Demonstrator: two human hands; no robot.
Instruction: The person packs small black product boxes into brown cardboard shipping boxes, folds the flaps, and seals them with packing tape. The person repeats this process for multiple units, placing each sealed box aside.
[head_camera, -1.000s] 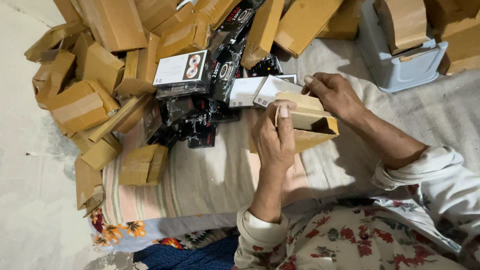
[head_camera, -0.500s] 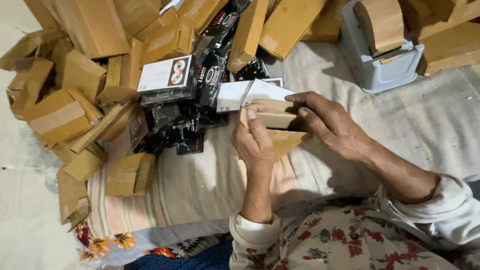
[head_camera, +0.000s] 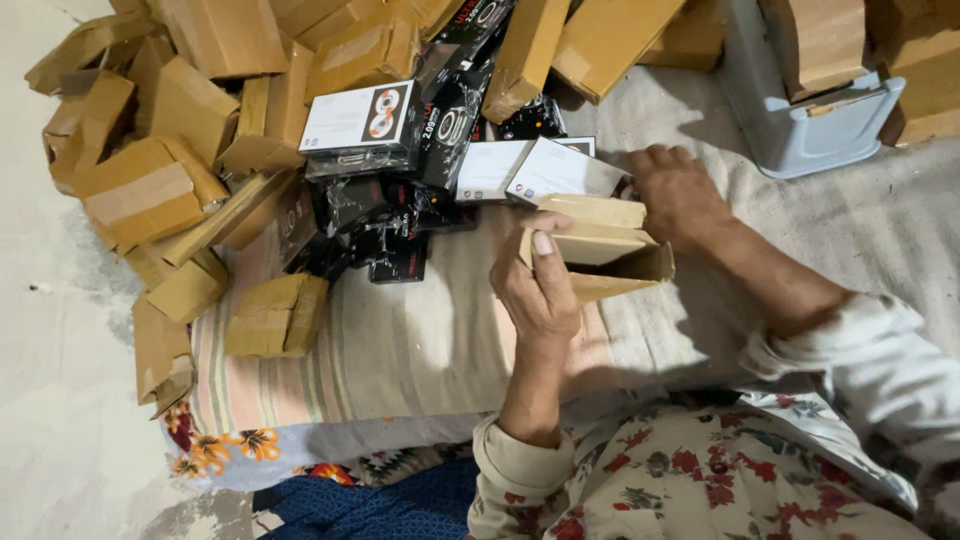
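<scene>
A heap of brown boxes (head_camera: 150, 190) lies at the left, tipped every way. The left hand (head_camera: 540, 290) grips the small cardboard box (head_camera: 600, 250), thumb on its side so it stays up off the striped cloth (head_camera: 400, 340). The right hand (head_camera: 680, 195) rests open behind the box, touching its far flap to keep it steady.

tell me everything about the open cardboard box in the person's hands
The cardboard box is small, plain brown and looks like thin corrugated card. Its top flaps stand open and it tilts above the striped cloth. The left hand grips its near end, thumb on top; the right hand touches its far side.
</scene>
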